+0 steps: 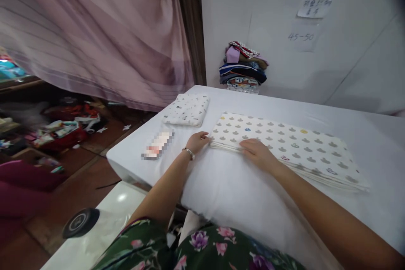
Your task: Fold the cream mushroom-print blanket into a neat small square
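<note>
A long, folded white cloth (272, 135) printed with grey motifs and a few coloured ones lies flat on the white table (316, 107). At its near left corner is my left hand (198, 141), fingers bent together against the edge; a bracelet circles that wrist. My right hand (259, 154) rests along the near edge, its fingers stretched out over the folded layers and its thumb hidden. Beyond my left hand sits a smaller folded cloth (186, 109) with dark little prints. A blurred-out flat rectangular item (158, 145) lies to the left of my hands.
A stack of folded clothes (243, 67) stands behind the table against the wall. A pink curtain (136, 38) hangs at the left. Lower left, a black round object (81, 222) rests on a lower white surface (104, 232). Assorted items clutter the floor at far left.
</note>
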Demonstrator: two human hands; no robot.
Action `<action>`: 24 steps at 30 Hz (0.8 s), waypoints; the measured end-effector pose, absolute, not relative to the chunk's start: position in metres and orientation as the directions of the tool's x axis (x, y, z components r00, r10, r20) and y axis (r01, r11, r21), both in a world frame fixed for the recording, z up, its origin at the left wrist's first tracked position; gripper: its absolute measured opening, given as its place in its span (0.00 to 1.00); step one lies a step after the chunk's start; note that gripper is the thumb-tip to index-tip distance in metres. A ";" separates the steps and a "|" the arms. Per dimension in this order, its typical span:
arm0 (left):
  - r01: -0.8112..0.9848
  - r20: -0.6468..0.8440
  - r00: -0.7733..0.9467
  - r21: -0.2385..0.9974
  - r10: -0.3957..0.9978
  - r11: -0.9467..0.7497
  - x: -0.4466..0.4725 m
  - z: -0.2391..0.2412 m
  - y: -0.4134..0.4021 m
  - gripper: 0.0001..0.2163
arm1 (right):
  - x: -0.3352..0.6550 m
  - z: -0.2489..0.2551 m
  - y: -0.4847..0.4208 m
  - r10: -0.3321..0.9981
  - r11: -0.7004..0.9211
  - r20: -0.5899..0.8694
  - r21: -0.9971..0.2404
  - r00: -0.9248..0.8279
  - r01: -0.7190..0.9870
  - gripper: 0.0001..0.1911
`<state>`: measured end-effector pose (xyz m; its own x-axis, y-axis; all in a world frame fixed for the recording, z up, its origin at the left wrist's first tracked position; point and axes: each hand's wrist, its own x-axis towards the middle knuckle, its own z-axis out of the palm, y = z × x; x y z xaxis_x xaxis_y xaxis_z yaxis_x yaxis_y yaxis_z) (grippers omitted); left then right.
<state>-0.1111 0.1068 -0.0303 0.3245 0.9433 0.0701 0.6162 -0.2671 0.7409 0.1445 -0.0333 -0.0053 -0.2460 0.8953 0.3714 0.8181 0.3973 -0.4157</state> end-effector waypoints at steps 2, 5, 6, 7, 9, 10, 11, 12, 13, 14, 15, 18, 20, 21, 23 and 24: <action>0.612 0.070 0.307 0.749 0.949 -0.254 -0.103 -0.032 0.104 0.17 | 0.124 -0.005 -0.015 0.904 0.380 0.358 -0.430 -0.232 0.819 0.12; 0.598 0.086 0.264 0.767 0.961 -0.233 -0.094 -0.034 0.100 0.14 | 0.097 -0.006 0.009 0.918 0.358 0.329 -0.440 -0.223 0.823 0.11; 0.574 0.091 0.254 0.787 0.963 -0.226 -0.092 -0.035 0.100 0.13 | 0.089 -0.007 0.015 0.918 0.355 0.329 -0.437 -0.221 0.826 0.11; 0.536 0.099 0.249 0.814 0.964 -0.222 -0.090 -0.035 0.099 0.13 | 0.081 -0.007 0.021 0.917 0.356 0.333 -0.428 -0.221 0.831 0.10; 0.412 0.109 0.250 0.887 0.962 -0.208 -0.087 -0.034 0.100 0.12 | 0.067 -0.007 0.031 0.913 0.358 0.337 -0.391 -0.230 0.848 0.11; 0.331 0.104 0.260 0.924 0.960 -0.190 -0.087 -0.033 0.100 0.13 | 0.061 -0.007 0.036 0.913 0.354 0.336 -0.369 -0.232 0.860 0.12; 0.248 0.090 0.279 0.955 0.956 -0.162 -0.086 -0.033 0.100 0.13 | 0.056 -0.007 0.040 0.915 0.345 0.335 -0.351 -0.227 0.870 0.14; 0.170 0.069 0.306 0.977 0.949 -0.126 -0.087 -0.033 0.101 0.14 | 0.052 -0.008 0.044 0.918 0.330 0.332 -0.347 -0.214 0.878 0.14; 0.107 0.047 0.340 0.990 0.939 -0.088 -0.088 -0.032 0.102 0.15 | 0.050 -0.010 0.048 0.924 0.312 0.329 -0.361 -0.193 0.879 0.14; 0.071 0.031 0.368 0.996 0.929 -0.062 -0.090 -0.032 0.103 0.16 | 0.048 -0.013 0.051 0.931 0.288 0.329 -0.398 -0.158 0.871 0.13; 0.069 0.033 0.382 0.996 0.924 -0.064 -0.093 -0.031 0.104 0.16 | 0.049 -0.016 0.055 0.937 0.263 0.330 -0.455 -0.113 0.851 0.12; 0.271 0.094 0.379 0.940 0.921 -0.207 -0.105 -0.028 0.106 0.11 | 0.053 -0.026 0.061 0.948 0.169 0.309 -0.685 0.073 0.708 0.13; 0.462 0.099 0.404 0.836 0.909 -0.296 -0.111 -0.025 0.104 0.10 | 0.057 -0.031 0.062 0.942 0.124 0.283 -0.795 0.182 0.594 0.15; 0.531 0.088 0.436 0.779 0.896 -0.335 -0.113 -0.024 0.102 0.11 | 0.058 -0.032 0.062 0.937 0.119 0.277 -0.825 0.212 0.553 0.16; 0.613 0.088 0.500 0.668 0.862 -0.423 -0.113 -0.022 0.098 0.14 | 0.058 -0.033 0.060 0.928 0.136 0.292 -0.843 0.231 0.520 0.17; 0.638 0.104 0.522 0.612 0.847 -0.468 -0.112 -0.021 0.095 0.14 | 0.057 -0.033 0.058 0.925 0.150 0.307 -0.839 0.226 0.523 0.17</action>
